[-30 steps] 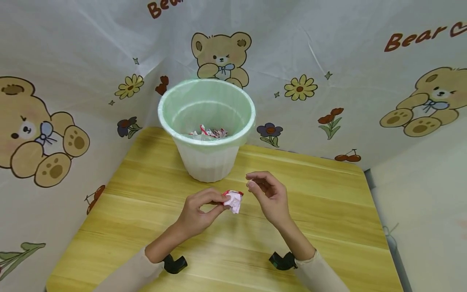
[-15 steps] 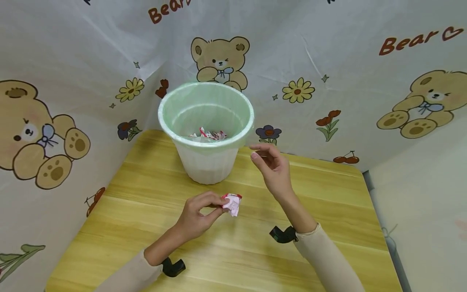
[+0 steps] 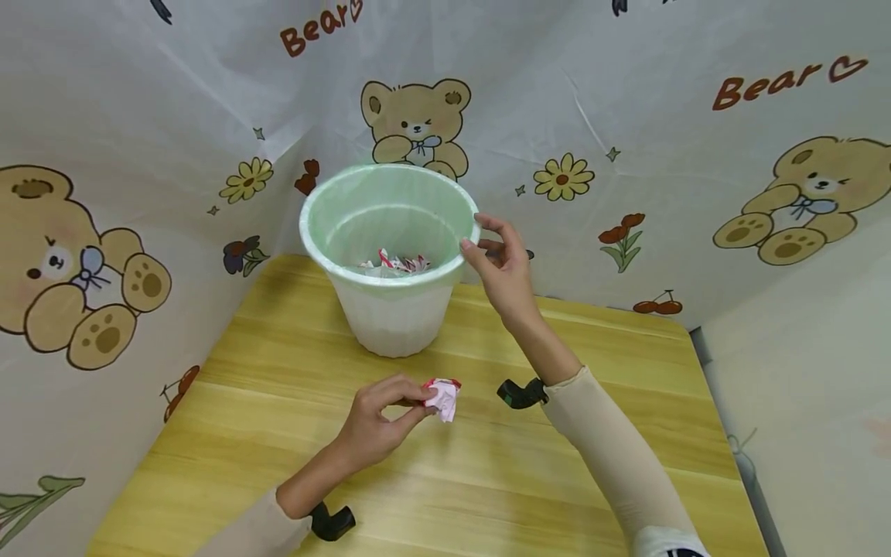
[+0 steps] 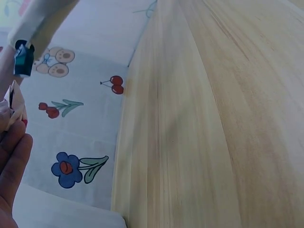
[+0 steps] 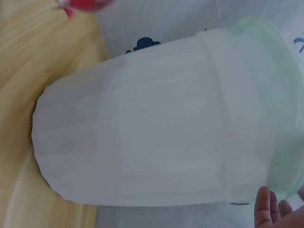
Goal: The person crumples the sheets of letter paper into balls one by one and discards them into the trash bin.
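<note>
My left hand (image 3: 379, 422) pinches a crumpled red-and-white wrapper (image 3: 443, 400) between thumb and fingers, above the table in front of the bin. At the left edge of the left wrist view, the left fingers (image 4: 16, 161) and part of the pale wrapper (image 4: 18, 102) appear. My right hand (image 3: 504, 271) is at the right side of the bin's rim, thumb and fingertips right at the edge. The white bin (image 3: 400, 309) stands upright with a pale green liner (image 3: 390, 186) over its rim. Inside lie red-and-white scraps (image 3: 397, 263). In the right wrist view, extended fingers (image 5: 263, 209) overlap the bin's edge.
The wood-grain table (image 3: 292, 371) extends around the bin and both hands. A bear-print cloth (image 3: 529, 116) hangs behind and along the sides, close to the bin's back. Black wrist mounts (image 3: 332, 522) sit at both wrists.
My right hand has moved away from beside the wrapper, forward and up to the bin's rim. The left hand stays nearly in place, still pinching the wrapper.
</note>
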